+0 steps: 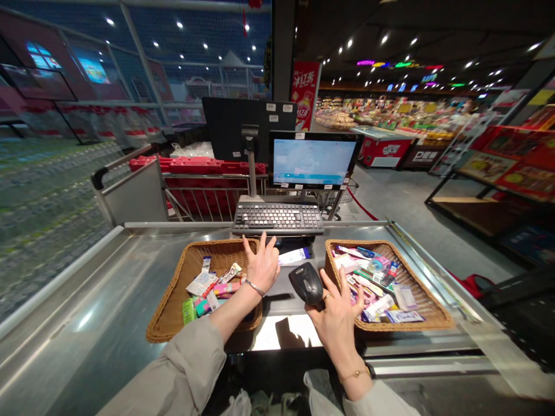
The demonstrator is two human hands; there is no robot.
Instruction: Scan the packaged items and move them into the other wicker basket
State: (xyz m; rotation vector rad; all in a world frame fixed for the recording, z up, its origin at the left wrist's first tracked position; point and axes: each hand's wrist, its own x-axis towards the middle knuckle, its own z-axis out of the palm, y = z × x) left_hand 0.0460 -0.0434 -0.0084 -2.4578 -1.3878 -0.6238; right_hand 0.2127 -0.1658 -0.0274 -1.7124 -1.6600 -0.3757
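Note:
My left hand (262, 264) is above the right edge of the left wicker basket (167, 306), fingers spread towards the black keyboard (280, 218). Nothing shows in it. Small packaged goods, including a green pack (189, 311), lie in that basket. My right hand (337, 312) has its fingers apart, over the near-left rim of the right wicker basket (433, 303). Its thumb side is close to a black handheld scanner (306, 283); whether they touch I cannot tell. A white and blue narrow box (293, 256) lies between the baskets, behind the scanner.
Both baskets stand on a metal checkout counter (93, 312). Behind the keyboard are a lit screen (312, 162) and the back of another monitor (243, 124). A metal rail (203, 196) is beyond the counter. Shelves with red boxes (507, 167) stand at the right.

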